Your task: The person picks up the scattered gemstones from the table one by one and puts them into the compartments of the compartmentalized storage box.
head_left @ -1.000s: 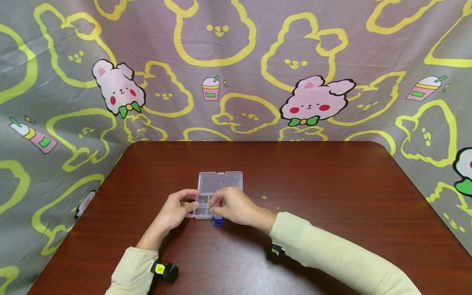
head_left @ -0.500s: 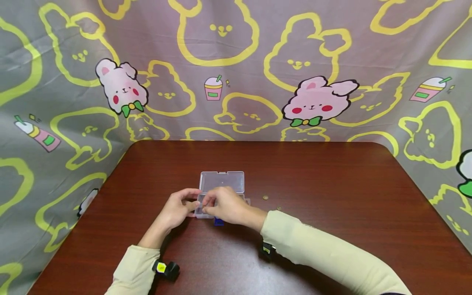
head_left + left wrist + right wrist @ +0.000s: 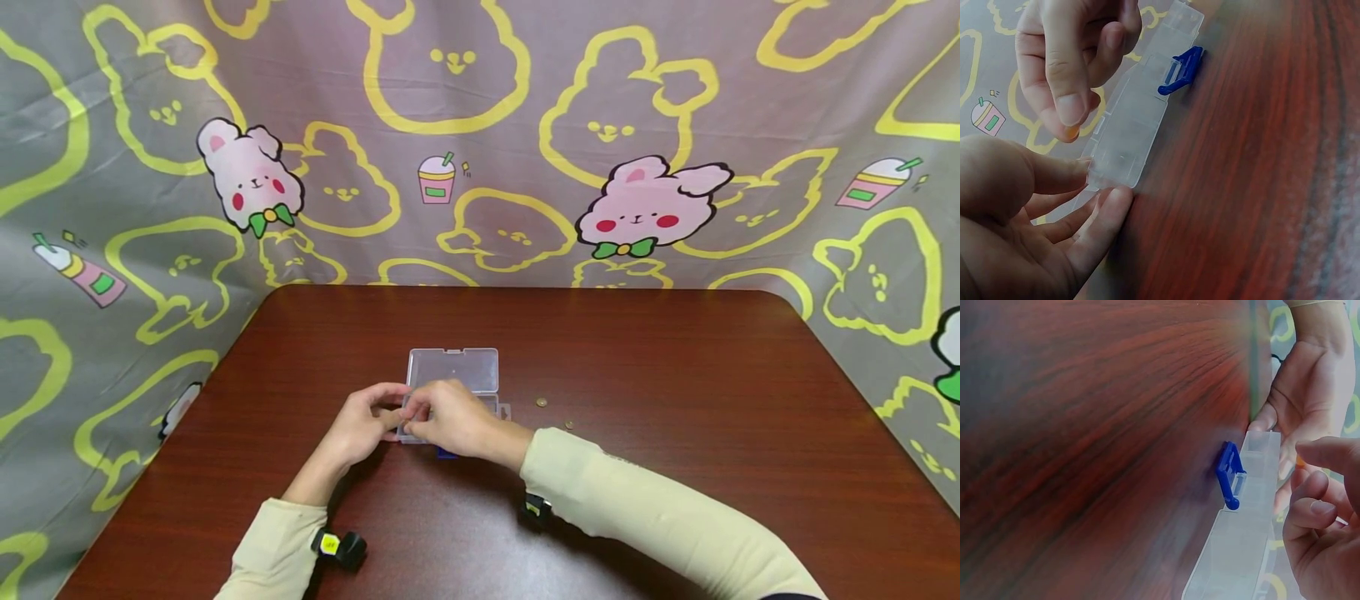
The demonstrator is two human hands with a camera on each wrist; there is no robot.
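Observation:
A clear plastic compartment box (image 3: 1127, 128) sits on the table, its lid (image 3: 453, 372) raised at the back. On its front side a blue latch (image 3: 1227, 476) hangs down. My left hand (image 3: 365, 423) grips the box's left end between thumb and fingers. Over the left compartments, my right hand (image 3: 459, 419) pinches a tiny yellow-orange piece (image 3: 1072, 132), mostly hidden by the fingertips. What the compartments hold is covered by that hand in the head view.
Right of the box lie two small round brass-coloured pieces, one (image 3: 542, 402) farther back and one (image 3: 569, 425) nearer. Behind the brown table (image 3: 660, 350) hangs a patterned curtain (image 3: 510, 158).
My right hand has moved left across the box, from its middle to the left compartments, with the small piece. My left hand keeps its grip on the left end.

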